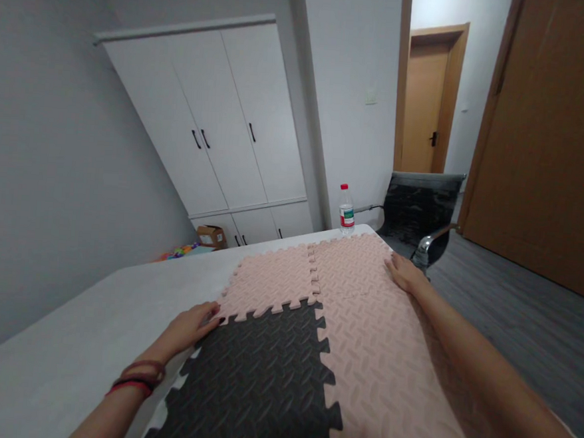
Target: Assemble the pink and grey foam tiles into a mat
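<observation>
Foam tiles (282, 355), ridged, matte, jigsaw-edged

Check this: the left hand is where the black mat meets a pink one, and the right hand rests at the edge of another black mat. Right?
Not quite: the head view shows the right hand resting at the edge of a pink mat. The left hand is indeed where the black mat meets another pink one.

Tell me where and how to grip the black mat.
I'd pinch the black mat by its toothed left edge, coming from the left: it lies flat, and that side borders the white table, with the left hand at the far corner. The far and right edges meet pink mats, so likely offer less purchase.
</observation>
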{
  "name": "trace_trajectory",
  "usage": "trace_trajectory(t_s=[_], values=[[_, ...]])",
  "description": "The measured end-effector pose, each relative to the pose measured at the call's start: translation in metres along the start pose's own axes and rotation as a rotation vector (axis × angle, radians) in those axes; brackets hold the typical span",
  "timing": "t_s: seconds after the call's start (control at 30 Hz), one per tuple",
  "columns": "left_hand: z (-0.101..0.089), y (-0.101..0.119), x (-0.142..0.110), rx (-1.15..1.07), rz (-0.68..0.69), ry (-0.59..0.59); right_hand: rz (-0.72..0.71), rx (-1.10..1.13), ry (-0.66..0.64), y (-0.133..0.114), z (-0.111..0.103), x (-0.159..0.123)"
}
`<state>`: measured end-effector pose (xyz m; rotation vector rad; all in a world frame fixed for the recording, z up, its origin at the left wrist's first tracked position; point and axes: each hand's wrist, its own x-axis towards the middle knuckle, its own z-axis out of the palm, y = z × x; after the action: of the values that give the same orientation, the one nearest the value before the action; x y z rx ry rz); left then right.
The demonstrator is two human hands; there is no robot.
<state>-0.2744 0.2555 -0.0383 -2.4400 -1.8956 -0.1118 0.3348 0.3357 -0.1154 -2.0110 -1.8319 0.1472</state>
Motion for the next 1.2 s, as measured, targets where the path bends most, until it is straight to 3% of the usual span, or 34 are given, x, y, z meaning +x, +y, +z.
trace_trajectory(t_s=[0.17, 0.23, 0.4, 0.57, 0.67, 0.77, 0.9, 0.97, 1.07, 1.2], values=[[-0.019, 0.027, 0.028, 0.096, -0.042, 0.012, 0.009, -0.047, -0.021, -0.006, -0.005, -0.006], [-0.010, 0.048, 0.043, 0.090, -0.022, -0.005, 0.007, -0.080, -0.036, -0.009, -0.007, -0.008], [0.032, 0.099, 0.062, 0.051, -0.029, -0.114, 0.011, -0.159, -0.092, -0.016, -0.008, -0.009], [0.046, 0.107, 0.060, 0.015, -0.070, -0.141, 0.026, -0.232, -0.105, -0.027, -0.018, -0.019], [0.042, 0.104, 0.058, -0.017, -0.084, -0.152, -0.008, -0.269, -0.079, -0.064, -0.026, -0.026], [0.039, 0.105, 0.056, -0.036, -0.098, -0.142, -0.130, -0.243, -0.090, -0.136, -0.020, -0.029], [0.038, 0.108, 0.053, -0.032, -0.115, -0.121, -0.319, -0.131, -0.122, -0.248, 0.016, -0.040], [0.038, 0.109, 0.051, -0.028, -0.114, -0.116, -0.371, -0.086, -0.138, -0.285, 0.037, -0.051], [0.039, 0.107, 0.050, -0.030, -0.109, -0.115, -0.382, -0.047, -0.180, -0.304, 0.061, -0.066], [0.039, 0.106, 0.050, -0.053, -0.102, -0.110, -0.367, -0.026, -0.262, -0.297, 0.074, -0.066]])
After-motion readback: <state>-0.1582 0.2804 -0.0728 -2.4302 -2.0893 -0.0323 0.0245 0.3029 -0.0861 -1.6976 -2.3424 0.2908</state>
